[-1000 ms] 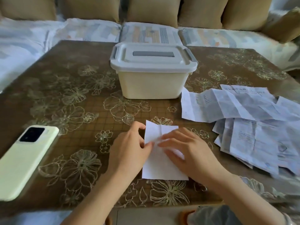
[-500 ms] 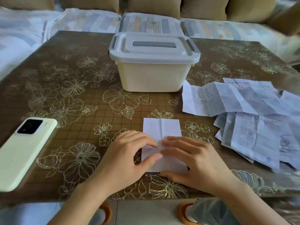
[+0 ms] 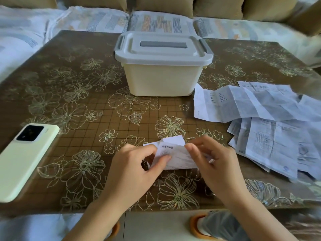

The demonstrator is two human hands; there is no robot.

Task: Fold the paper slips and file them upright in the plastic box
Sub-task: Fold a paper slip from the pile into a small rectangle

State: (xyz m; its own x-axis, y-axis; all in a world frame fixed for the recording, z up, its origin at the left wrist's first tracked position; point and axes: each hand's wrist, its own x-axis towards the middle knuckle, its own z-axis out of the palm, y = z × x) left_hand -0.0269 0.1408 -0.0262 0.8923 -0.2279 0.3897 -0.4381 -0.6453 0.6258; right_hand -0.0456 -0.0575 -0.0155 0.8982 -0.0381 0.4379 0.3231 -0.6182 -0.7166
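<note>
Half a second ago the paper slip (image 3: 174, 156) lay flat and blank side up under both palms. Now its near part is raised off the bench (image 3: 73, 108) and turned over, so a printed face shows at lower centre of the frame, with a blank flap poking up behind it. The left hand (image 3: 132, 173) pinches the slip's left edge between thumb and curled fingers. The right hand (image 3: 214, 164) holds the right edge, thumb on the printed face and fingers curled behind. Neither hand holds anything else. The fold looks only half made. To do it well, I'd line the two edges up square before pressing, then lay the slip back down and run a fingertip along the crease so it holds stiff (a limp fold will likely slump instead of standing). The plastic box (image 3: 161, 80) sits at upper centre, well apart from the hands, and its lid (image 3: 163, 49) is on, so it probably needs opening before anything can be filed. The loose pile of slips (image 3: 271, 129) sprawls at the right of the frame, and a pale phone (image 3: 22, 160) lies at the left edge.
</note>
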